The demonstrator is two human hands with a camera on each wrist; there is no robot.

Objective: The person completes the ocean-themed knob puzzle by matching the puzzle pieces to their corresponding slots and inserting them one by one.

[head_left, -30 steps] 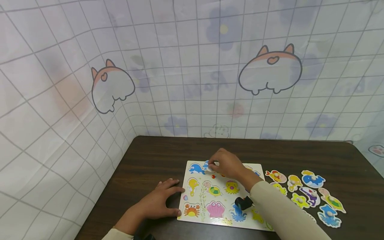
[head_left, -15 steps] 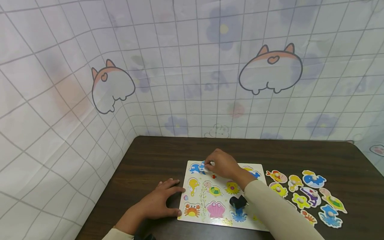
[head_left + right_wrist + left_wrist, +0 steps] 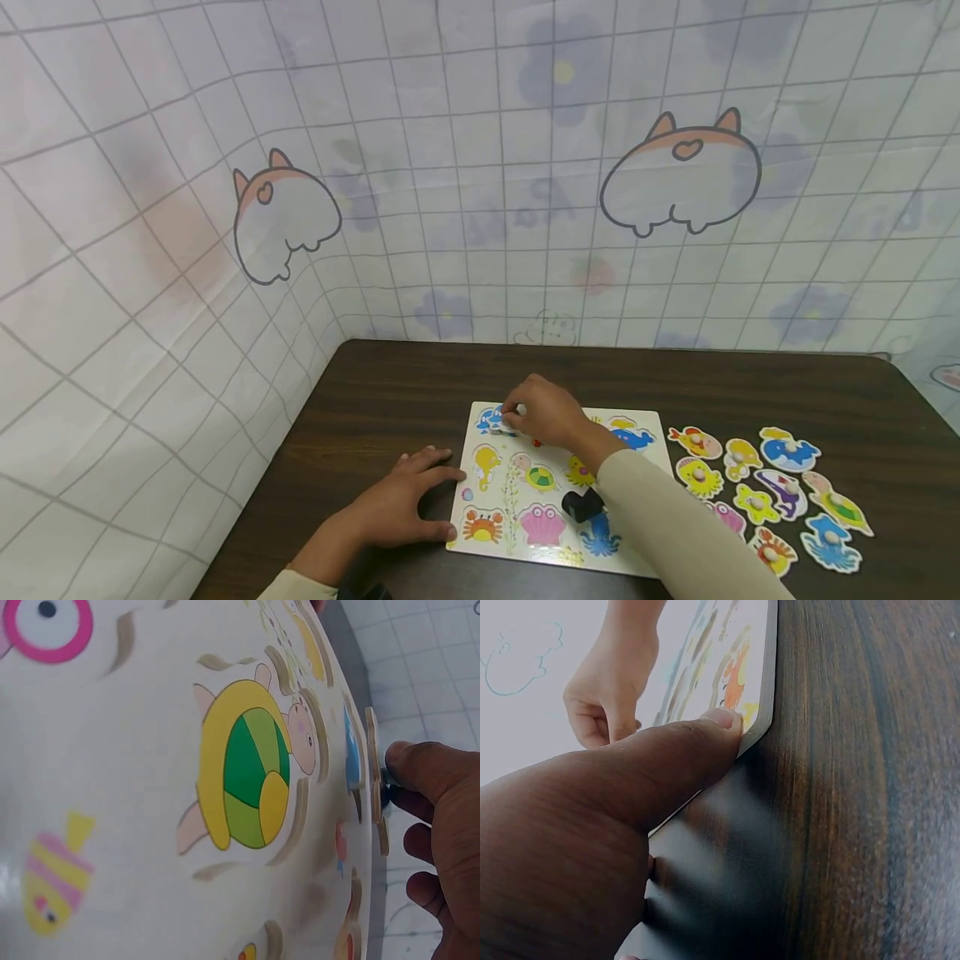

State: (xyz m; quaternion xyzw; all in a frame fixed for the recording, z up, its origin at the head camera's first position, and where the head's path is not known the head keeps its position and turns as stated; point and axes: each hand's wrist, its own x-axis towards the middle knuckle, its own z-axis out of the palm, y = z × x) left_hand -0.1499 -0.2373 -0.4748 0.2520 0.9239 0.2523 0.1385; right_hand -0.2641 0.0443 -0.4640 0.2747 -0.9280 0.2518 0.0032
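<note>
A puzzle board (image 3: 487, 497) printed with sea animals lies on the table. Between thumb and fingertip, my right hand (image 3: 551, 412) pinches a blue dolphin puzzle piece (image 3: 496, 417) by its knob. That piece hovers over the blue dolphin recess in the board's far left corner and partly covers it. Seen edge-on in the right wrist view, the puzzle piece (image 3: 375, 765) is slightly apart from the board. My left hand (image 3: 401, 504) rests at the board's left edge with fingers spread. Its thumb (image 3: 697, 746) touches the near left corner beside the printed crab.
Right of the board lie several loose knobbed pieces, among them a turtle (image 3: 838, 502), a whale (image 3: 790, 450), a crab (image 3: 773, 552) and an octopus (image 3: 831, 543). Behind the dark wooden table (image 3: 405, 379) hangs a checked cloth (image 3: 465, 167).
My right hand has moved left with the dolphin piece, from beside the dolphin recess to over it. More loose pieces show from behind the right sleeve. My left hand has stayed put.
</note>
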